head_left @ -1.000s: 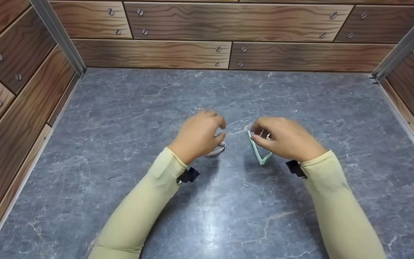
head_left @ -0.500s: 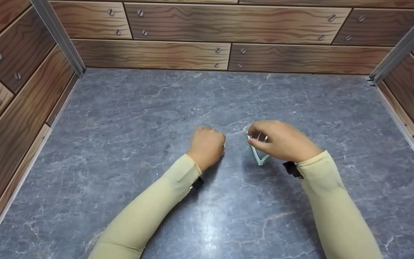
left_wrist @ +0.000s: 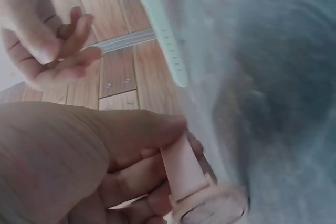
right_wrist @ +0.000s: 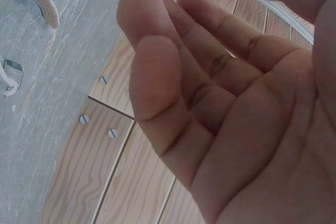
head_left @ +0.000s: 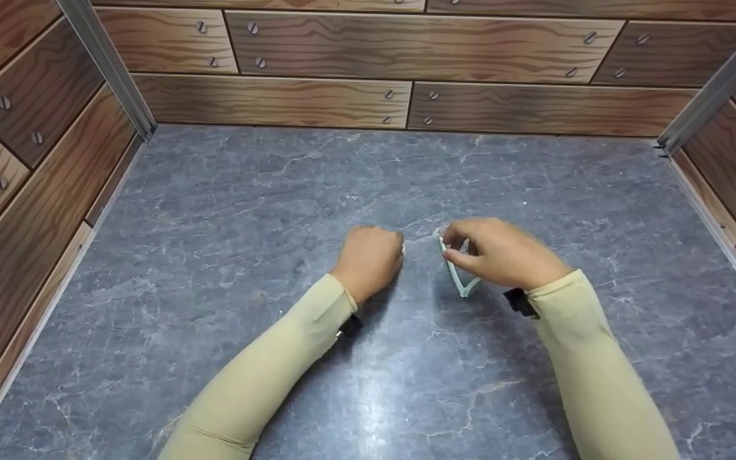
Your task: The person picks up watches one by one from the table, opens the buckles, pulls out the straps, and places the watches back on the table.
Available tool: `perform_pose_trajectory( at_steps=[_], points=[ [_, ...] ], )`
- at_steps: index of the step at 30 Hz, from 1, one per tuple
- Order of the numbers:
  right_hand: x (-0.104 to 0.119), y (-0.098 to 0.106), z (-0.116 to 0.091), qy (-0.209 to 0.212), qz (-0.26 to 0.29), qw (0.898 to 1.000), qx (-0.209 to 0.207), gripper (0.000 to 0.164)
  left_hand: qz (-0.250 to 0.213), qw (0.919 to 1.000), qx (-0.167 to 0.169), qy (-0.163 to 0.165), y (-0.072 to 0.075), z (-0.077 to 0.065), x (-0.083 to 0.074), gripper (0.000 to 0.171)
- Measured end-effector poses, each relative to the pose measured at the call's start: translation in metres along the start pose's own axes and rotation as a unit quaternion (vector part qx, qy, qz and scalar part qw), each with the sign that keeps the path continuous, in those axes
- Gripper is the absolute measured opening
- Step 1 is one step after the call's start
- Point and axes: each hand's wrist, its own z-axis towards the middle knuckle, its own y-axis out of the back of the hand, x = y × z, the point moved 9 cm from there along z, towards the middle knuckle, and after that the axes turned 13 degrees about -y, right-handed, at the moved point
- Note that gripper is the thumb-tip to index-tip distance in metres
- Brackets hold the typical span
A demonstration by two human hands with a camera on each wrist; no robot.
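Observation:
In the left wrist view, a wristwatch (left_wrist: 184,170) with a pale pink strap and a rose-gold case is pinched between the thumb and fingers of my left hand (head_left: 368,262), low at the table. From the head view that hand covers nearly all of it. A mint-green watch strap (head_left: 457,276) stands bent in a V to the right. My right hand (head_left: 510,255) hovers over this strap with its fingers loosely bent and nothing between them. In the right wrist view, a strap end with holes (right_wrist: 44,1) and a metal buckle (right_wrist: 14,69) lie beyond the fingertips.
The grey marbled tabletop (head_left: 266,191) spreads around both hands. Wood-patterned panels (head_left: 317,99) wall it in at the back and sides, with metal corner posts (head_left: 109,70). Each wrist carries a small black camera mount (head_left: 521,301).
My left hand has come down and slightly toward me, from hovering over the watch to gripping it. My right hand has stayed almost still beside the green strap.

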Motion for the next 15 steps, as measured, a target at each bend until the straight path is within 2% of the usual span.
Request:
perform_pose_trajectory(
  at_steps=[5, 9, 12, 15],
  points=[
    [-0.001, 0.002, 0.002, -0.003, 0.008, 1.000, -0.005, 0.017, -0.050, 0.9986, -0.015, -0.005, 0.014, 0.002, 0.000, 0.019],
    [-0.001, 0.004, 0.003, -0.004, 0.012, 1.000, -0.012, 0.019, -0.067, 0.9972, -0.031, -0.013, 0.028, 0.002, -0.003, 0.027],
    [0.000, 0.008, 0.002, 0.003, 0.018, 0.999, -0.039, 0.022, -0.074, 0.9947, -0.067, -0.027, 0.043, 0.000, -0.006, 0.030],
    [0.004, 0.018, -0.001, 0.015, 0.032, 0.996, -0.085, 0.027, -0.079, 0.9874, -0.128, -0.049, 0.063, -0.003, -0.010, 0.022]
  ],
)
